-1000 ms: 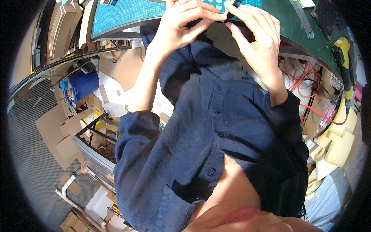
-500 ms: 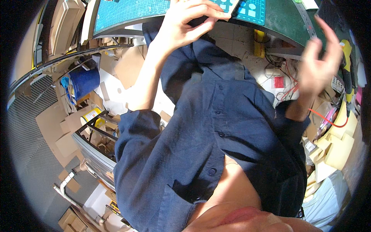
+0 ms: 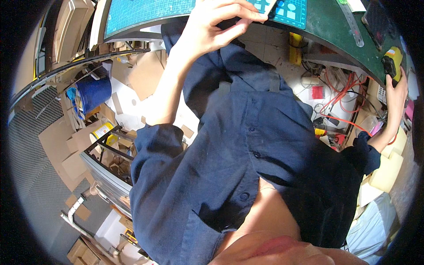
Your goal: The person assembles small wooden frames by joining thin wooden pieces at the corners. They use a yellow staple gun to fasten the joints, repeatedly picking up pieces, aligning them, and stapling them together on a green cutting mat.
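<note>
- Nearest: navy button-front cloth shirt, sleeves pushed up to approx. elbows.
- L hand: thumb & index pinched on thin pale strip, held over near edge of teal gridded cutting mat; strip's far end cut off by top of view.
- R hand: out at far R, touching yellow-and-black handheld tool by dark green tabletop's edge; thumb & fingers close tog., but can't tell if gripping.
- Slim silver metal ruler: on tabletop, btwn mat & tool.
- Farther, below table: bright red cable, R side; round blue plastic bucket, L side.
</note>
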Demonstrator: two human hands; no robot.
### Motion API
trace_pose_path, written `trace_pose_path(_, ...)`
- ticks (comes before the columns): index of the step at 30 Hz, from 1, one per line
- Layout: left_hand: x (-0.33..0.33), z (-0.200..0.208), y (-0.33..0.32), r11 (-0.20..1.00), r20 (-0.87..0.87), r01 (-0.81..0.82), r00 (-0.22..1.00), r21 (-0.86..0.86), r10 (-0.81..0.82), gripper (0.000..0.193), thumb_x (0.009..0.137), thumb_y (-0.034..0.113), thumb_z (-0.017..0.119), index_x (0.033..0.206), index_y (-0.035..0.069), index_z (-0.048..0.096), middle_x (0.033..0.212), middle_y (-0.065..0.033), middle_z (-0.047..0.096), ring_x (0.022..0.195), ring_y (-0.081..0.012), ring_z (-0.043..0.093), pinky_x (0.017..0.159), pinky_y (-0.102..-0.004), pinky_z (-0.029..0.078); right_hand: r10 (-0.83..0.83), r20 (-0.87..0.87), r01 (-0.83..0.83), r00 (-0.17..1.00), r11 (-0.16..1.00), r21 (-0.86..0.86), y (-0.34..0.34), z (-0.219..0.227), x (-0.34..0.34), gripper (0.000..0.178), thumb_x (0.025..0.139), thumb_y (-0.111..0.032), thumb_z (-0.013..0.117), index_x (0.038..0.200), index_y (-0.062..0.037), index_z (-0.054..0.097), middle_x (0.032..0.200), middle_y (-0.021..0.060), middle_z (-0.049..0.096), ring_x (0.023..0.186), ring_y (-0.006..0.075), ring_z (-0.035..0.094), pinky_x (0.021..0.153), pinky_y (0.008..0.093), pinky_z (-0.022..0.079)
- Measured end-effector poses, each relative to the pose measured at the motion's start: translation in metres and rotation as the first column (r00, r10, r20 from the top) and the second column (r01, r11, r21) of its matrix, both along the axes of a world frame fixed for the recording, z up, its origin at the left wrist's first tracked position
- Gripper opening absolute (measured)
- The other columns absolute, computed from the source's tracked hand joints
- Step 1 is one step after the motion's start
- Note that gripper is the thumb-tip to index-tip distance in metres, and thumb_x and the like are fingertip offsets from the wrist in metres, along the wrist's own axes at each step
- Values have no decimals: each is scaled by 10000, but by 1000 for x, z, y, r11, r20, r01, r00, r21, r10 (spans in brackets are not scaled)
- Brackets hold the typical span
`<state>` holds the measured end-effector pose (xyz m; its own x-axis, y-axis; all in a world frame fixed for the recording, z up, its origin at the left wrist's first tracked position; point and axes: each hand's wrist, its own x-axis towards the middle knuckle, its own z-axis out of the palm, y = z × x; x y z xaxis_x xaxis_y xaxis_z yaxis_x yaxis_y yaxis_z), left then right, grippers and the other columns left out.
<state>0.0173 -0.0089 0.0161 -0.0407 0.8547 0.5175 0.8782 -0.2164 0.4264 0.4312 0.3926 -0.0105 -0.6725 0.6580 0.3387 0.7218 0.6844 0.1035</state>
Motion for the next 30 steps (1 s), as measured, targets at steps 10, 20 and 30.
trace_pose_path(10, -3, -11, 9, 989, -29, 15, 1000, 150, -11, 240, 765, 46, 839, 983, 135, 792, 905, 11, 753, 786, -141, 675, 749, -298, 415, 69, -23, -64, 997, 986, 156, -96, 67, 18, 302, 975, -168, 686, 1237, -21, 714, 1121, 155, 761, 1017, 286, 743, 876, 362, 573)
trace_pose_path(20, -4, -19, 12, 977, 98, 39, 993, 211, -61, 207, 763, 20, 818, 946, 114, 801, 871, -38, 759, 747, -168, 696, 693, -304, 470, -204, -521, -247, 829, 703, -667, -186, -9, 22, 489, 953, -152, 742, 1394, -9, 586, 1384, 149, 638, 1206, 269, 637, 1050, 391, 492)
trace_pose_path(30, -3, -9, 12, 985, 12, 45, 999, 169, -48, 195, 758, 11, 814, 938, 87, 798, 889, -57, 764, 779, -195, 707, 711, -310, 485, -67, -799, -750, 597, 306, -586, -252, -45, -137, 467, 844, 0, 803, 1258, -17, 587, 1169, 54, 635, 1077, 158, 638, 950, 294, 508)
